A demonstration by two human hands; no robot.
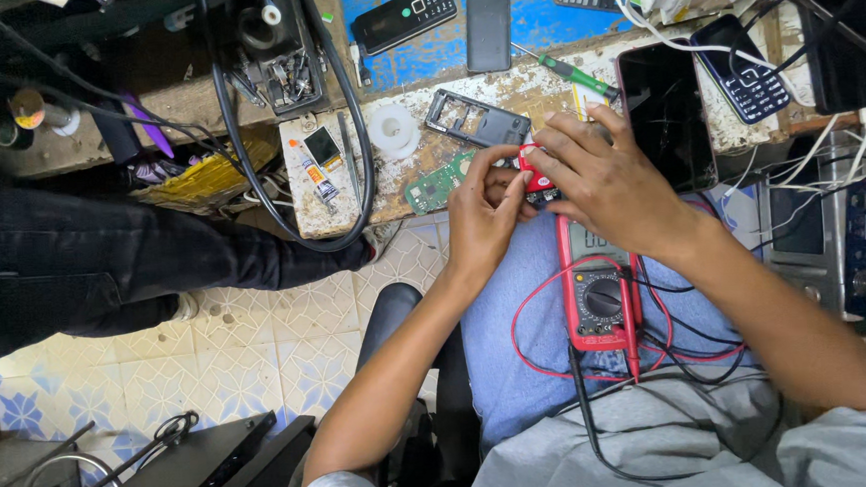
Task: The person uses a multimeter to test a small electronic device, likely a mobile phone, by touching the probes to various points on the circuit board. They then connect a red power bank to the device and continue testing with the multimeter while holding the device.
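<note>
My left hand [481, 215] and my right hand [599, 178] meet at the near edge of a worn workbench [543, 81], both pinching a small red part [533, 170]. A green circuit board [436, 184] lies just left of my left fingers. Behind it rests a grey phone frame [478, 122]. A red multimeter [596, 289] sits on my lap on blue trousers, with its red and black leads looping around it.
A dark tablet [667, 109] lies right of my hands, a green-handled screwdriver [568, 72] behind them. Several button phones [404, 15] and a white tape roll [393, 129] sit on the bench. Another person's dark-trousered leg [104, 264] stretches at left over tiled floor.
</note>
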